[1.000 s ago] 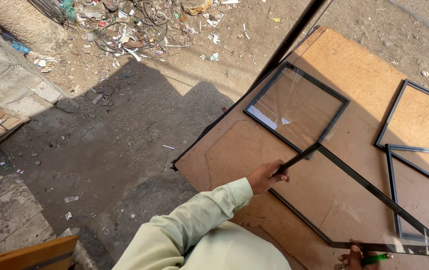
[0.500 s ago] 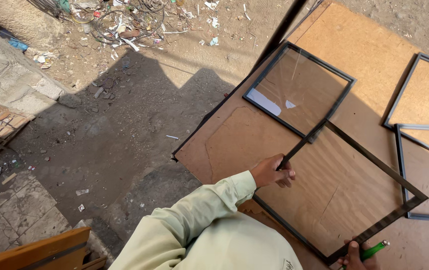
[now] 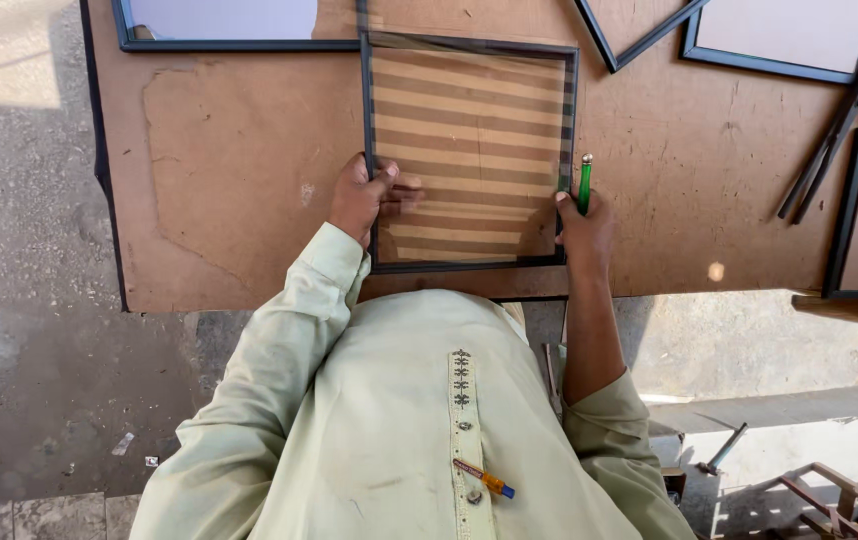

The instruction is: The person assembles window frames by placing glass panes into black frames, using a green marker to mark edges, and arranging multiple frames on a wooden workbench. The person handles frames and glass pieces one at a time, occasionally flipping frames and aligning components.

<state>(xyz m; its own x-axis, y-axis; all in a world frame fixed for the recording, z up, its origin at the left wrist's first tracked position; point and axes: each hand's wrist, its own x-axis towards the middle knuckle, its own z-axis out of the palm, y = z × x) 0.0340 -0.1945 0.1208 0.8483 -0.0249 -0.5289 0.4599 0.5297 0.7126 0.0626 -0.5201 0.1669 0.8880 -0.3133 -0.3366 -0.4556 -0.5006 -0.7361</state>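
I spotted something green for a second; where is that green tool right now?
In the head view, the green tool stands upright in the right hand, pressed against the right edge of the glazed black frame, above the brown board.

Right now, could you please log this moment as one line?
left hand: grips frame | right hand: frame, green pen | board: under frame
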